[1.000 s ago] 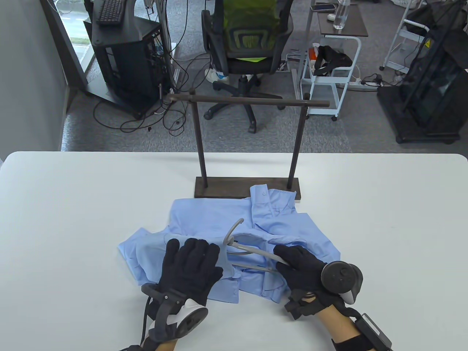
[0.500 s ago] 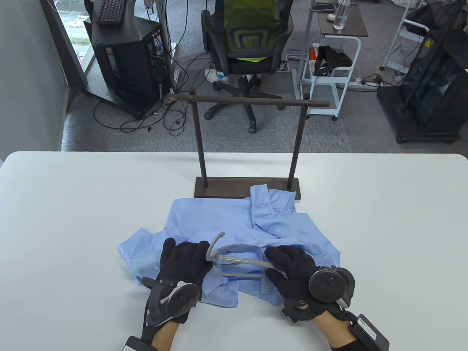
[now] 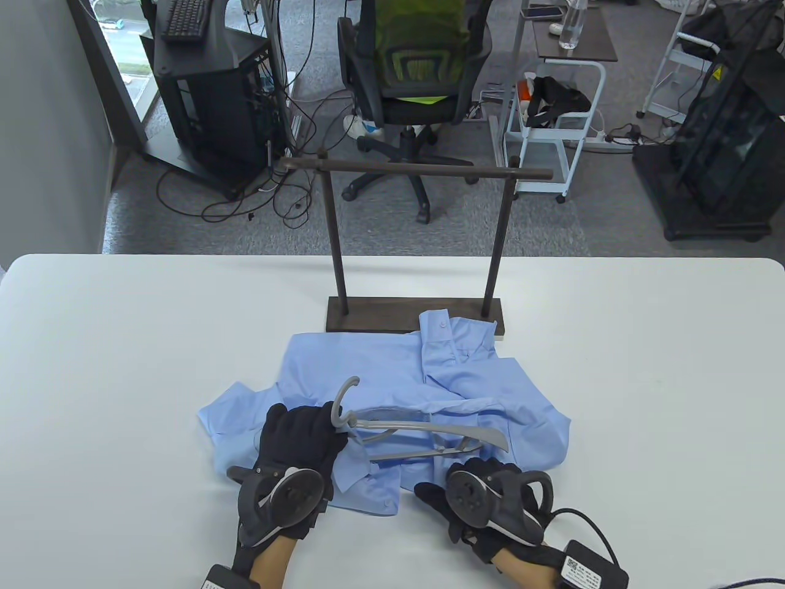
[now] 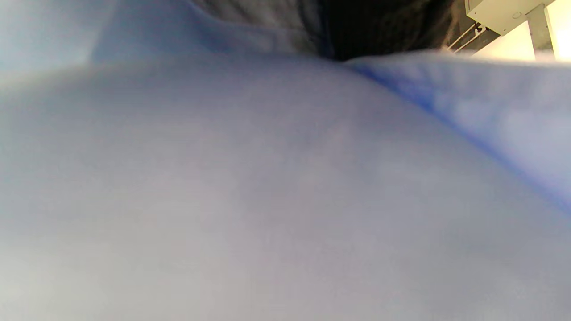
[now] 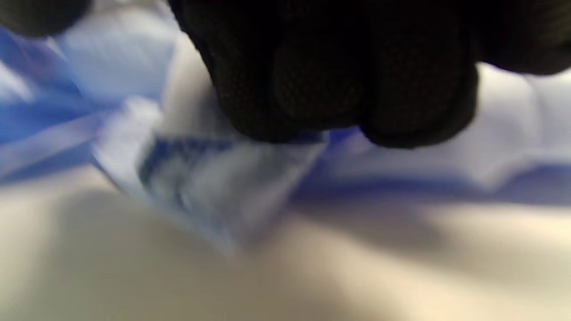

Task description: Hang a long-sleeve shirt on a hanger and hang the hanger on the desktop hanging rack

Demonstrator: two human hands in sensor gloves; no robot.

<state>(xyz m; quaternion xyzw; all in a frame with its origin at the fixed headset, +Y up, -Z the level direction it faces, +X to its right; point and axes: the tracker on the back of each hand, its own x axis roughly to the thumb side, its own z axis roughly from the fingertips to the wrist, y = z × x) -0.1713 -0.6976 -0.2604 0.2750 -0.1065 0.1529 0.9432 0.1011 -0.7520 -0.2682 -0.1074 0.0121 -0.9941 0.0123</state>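
Note:
A light blue long-sleeve shirt [image 3: 368,362] lies crumpled on the white table [image 3: 122,343] in front of the dark rack [image 3: 417,169]. A grey hanger [image 3: 429,429] rests on it, hook pointing up-left, its right arm bare on the cloth and its left end hidden under my left hand. My left hand [image 3: 303,432] grips the hanger at the base of the hook, along with cloth. My right hand [image 3: 484,478] sits at the shirt's near edge. In the right wrist view its curled fingers [image 5: 334,80] pinch the shirt hem [image 5: 214,196]. Blurred blue shirt cloth [image 4: 267,178] fills the left wrist view.
The rack's wooden base [image 3: 368,313] stands just behind the shirt collar, with two posts and a crossbar above. Beyond the table are an office chair [image 3: 417,73], a computer stand [image 3: 208,92] and a white cart [image 3: 552,123].
The hanger slid left with my left hand, its left end going under the cloth. My right hand let go of the hanger's right arm and dropped back to the shirt's near hem.

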